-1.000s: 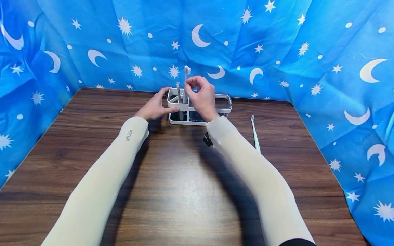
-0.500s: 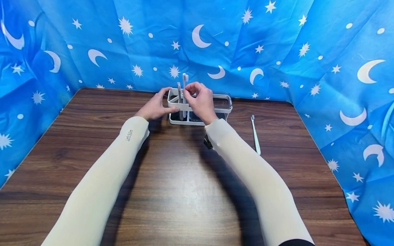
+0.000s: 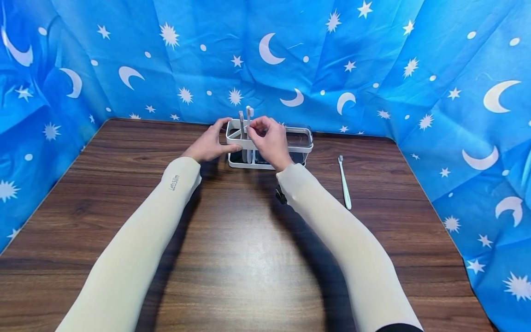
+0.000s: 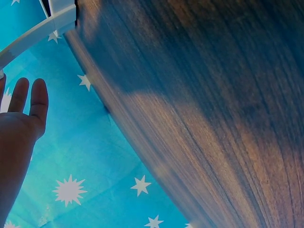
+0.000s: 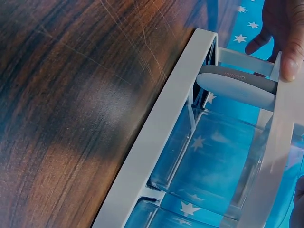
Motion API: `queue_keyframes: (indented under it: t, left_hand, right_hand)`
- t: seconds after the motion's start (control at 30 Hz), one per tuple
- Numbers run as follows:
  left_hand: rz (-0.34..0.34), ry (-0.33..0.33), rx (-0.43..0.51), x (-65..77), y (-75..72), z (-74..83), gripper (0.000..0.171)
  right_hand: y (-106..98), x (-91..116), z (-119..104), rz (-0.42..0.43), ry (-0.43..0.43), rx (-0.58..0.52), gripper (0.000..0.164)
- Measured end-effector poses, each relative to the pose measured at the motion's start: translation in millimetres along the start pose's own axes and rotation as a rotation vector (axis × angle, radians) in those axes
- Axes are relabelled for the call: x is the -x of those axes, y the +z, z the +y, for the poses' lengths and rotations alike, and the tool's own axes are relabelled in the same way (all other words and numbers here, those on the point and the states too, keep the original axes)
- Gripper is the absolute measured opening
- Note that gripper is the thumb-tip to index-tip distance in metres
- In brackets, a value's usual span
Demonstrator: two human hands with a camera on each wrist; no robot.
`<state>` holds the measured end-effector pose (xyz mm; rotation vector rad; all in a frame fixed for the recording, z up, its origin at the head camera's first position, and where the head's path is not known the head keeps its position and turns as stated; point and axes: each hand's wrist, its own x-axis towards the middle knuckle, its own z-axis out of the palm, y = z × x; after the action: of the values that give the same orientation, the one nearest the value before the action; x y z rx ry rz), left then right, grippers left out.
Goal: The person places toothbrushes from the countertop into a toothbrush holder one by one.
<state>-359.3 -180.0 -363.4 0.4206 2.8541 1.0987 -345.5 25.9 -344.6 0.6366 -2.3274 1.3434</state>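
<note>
A white toothbrush holder [image 3: 303, 149] with an upper and a lower rail stands at the back of the table. My left hand [image 3: 209, 143] grips its left end, thumb on the front rail and fingers round the far side. My right hand [image 3: 271, 140] pinches a white toothbrush [image 3: 250, 112] below its head; the brush stands upright in the left compartment. Beside it a grey toothbrush [image 3: 241, 121] is upright in the same end. Both handles, dark grey [image 5: 242, 77] and pale [image 5: 237, 91], lie side by side in the right wrist view. The left wrist view shows only part of my left hand [image 4: 21, 123].
A pale green toothbrush [image 3: 344, 184] lies on the wooden table [image 3: 249, 258], right of the holder. Clear cups [image 5: 209, 156] sit in the holder's other compartments. A blue curtain [image 3: 166, 78] with moons and stars closes off the back and sides.
My right hand has lowered the white toothbrush into the holder, so its head stands lower and its handle shows below the upper rail. My left hand has stayed on the holder.
</note>
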Motion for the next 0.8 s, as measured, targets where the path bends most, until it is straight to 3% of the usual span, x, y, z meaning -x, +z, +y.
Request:
queue_keyframes:
  t: [0.57, 0.8]
  left_hand:
    - [0.004, 0.008, 0.006, 1.2, 0.4, 0.2, 0.096]
    - [0.005, 0.011, -0.001, 1.4, 0.5, -0.4, 0.095]
  right_hand:
    - [0.6, 2.6, 0.6, -0.016, -0.015, -0.008, 0.010]
    - [-1.4, 5.7, 0.0, -0.044, 0.016, -0.004, 0.013]
